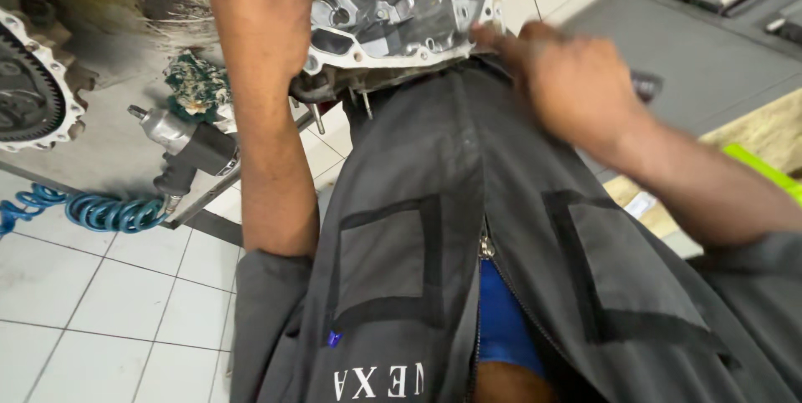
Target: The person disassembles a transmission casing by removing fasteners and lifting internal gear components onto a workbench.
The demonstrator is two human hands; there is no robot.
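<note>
The left hand (266, 15) gripped the upper left edge of a grey metal engine casing (401, 2), fingers curled over it. The right hand (568, 77) pressed loosely bent fingers against the casing's lower right rim. The casing rested against the person's grey jacket (434, 228). Left of it lay an air impact wrench (184, 144) and its blue coiled hose (100, 211).

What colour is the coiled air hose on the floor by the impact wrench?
Blue. The coiled air hose shows best in the head view, lower left.
</note>
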